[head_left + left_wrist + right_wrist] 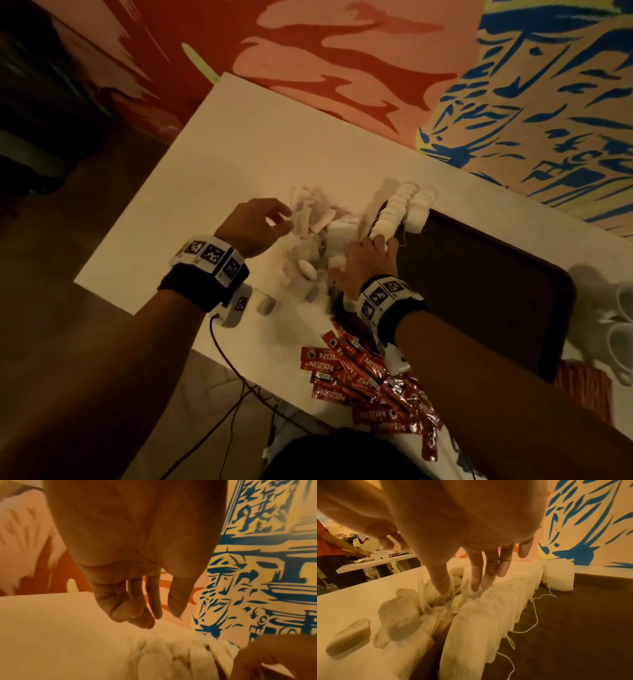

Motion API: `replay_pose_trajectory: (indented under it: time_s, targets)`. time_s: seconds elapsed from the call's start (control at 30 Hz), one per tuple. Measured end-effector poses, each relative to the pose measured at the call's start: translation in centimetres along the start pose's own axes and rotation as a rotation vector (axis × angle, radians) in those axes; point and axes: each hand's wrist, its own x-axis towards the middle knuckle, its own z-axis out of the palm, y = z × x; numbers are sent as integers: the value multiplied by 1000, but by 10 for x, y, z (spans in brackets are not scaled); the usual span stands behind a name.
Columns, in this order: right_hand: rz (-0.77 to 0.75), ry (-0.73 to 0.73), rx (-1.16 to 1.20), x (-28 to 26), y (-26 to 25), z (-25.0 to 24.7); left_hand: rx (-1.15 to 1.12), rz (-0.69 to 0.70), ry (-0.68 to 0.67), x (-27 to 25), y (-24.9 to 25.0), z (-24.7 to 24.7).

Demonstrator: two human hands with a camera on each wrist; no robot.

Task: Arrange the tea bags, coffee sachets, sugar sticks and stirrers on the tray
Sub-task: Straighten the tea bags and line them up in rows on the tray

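Tea bags [488,615] lined along the tray [479,291] edge could topple if the spread right hand [368,262] nudges them, while the left hand [255,226] hovers loosely empty.

Blurred tea bags [171,655], cups [620,329] cut off.

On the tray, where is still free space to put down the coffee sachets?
Most of the dark tray is bare: everything to the right of the row of tea bags standing along its left edge, out to the white cups. It is crowded left of that row, where loose tea bags are heaped on the table between the left hand and right hand.
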Motion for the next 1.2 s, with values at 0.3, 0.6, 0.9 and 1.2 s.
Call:
replay_pose_trajectory:
  time_s: [0.3, 0.6, 0.9, 1.2]
  targets:
    - [-66, 77, 330, 2, -8, -6, -74, -90, -168, -39, -41, 66]
    - [-206, 128, 894, -6, -8, -9, -136, -183, -42, -44, -33, 101]
    - [-218, -18, 871, 1, -21, 2, -370, -201, 41, -52, -39, 95]
    - [-356, -43, 342, 1, -36, 9, -542, -250, 40, -51, -46, 96]
